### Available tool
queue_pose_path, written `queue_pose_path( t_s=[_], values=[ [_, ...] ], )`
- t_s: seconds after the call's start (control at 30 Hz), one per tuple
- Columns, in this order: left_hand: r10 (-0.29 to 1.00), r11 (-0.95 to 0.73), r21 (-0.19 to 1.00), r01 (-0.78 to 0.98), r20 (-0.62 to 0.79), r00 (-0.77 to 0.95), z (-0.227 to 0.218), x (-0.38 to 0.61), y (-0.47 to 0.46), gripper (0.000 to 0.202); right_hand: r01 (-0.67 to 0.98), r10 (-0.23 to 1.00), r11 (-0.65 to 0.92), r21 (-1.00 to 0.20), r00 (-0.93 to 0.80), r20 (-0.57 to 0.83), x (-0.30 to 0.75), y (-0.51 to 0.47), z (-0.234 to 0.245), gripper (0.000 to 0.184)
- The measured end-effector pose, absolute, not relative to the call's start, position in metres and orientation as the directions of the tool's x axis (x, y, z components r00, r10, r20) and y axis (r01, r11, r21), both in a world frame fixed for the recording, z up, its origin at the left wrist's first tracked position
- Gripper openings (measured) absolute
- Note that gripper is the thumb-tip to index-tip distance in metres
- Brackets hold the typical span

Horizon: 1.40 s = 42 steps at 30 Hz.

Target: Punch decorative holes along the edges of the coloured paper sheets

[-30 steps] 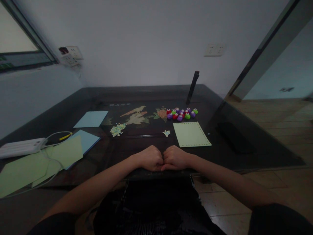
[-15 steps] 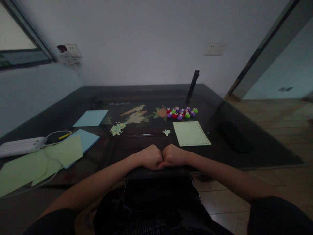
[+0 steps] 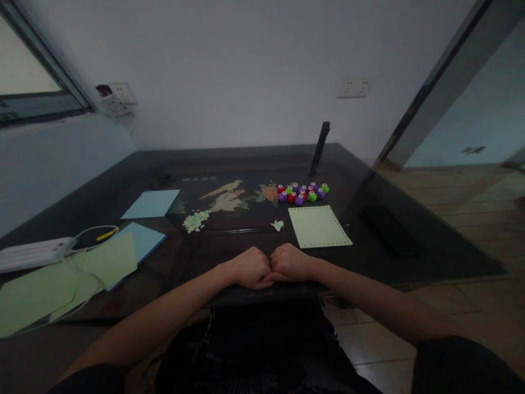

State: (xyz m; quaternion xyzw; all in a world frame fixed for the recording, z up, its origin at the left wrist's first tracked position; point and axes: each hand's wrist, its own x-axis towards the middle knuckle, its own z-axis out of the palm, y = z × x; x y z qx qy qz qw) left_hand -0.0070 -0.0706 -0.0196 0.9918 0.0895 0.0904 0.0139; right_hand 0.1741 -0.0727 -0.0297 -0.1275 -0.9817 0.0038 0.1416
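Observation:
My left hand and my right hand rest against each other at the table's front edge. Both are curled into fists, knuckles touching, and no object shows in either. Just beyond them lies a small cluster of pale paper-like bits. To its right is a pale green sheet with small marks along its borders. Behind that sheet sit several red, purple and green rounded pieces with eye-like white tops. A larger heap of pale yellow and blue bits lies left of centre.
The dark glossy table carries a bird-and-flower picture. On its left are a blue sheet, overlapping green papers, and a white power strip with cables. A black upright stick stands behind; a black oblong object lies right.
The view has tilted and shifted slightly, so the tabletop things appear a little lower and to the left. The hands stay pressed together as before.

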Motion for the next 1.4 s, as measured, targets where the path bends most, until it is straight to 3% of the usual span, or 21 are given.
queue_pose_path(
  t_s=[0.57,1.1,1.27,1.4],
  values=[
    [0.125,-0.992,0.022,0.123,0.194,0.973,-0.015,-0.011,-0.068,0.031,0.232,0.255,0.966,-0.116,-0.93,0.265,0.179,-0.077,-0.023,0.052],
    [0.195,-0.978,0.121,0.172,0.207,0.959,-0.013,-0.012,-0.064,0.031,0.352,0.374,0.925,-0.14,-0.91,0.18,0.183,-0.078,-0.015,0.045],
    [0.205,-0.972,0.155,0.179,0.175,0.963,-0.005,-0.012,-0.068,0.031,0.48,0.516,0.834,-0.273,-0.853,0.077,0.193,-0.097,-0.003,0.032],
    [0.227,-0.965,0.169,0.199,0.17,0.959,-0.002,-0.011,-0.071,0.026,0.645,0.71,0.601,-0.472,-0.702,-0.056,0.223,-0.128,0.009,0.02]
  ],
)
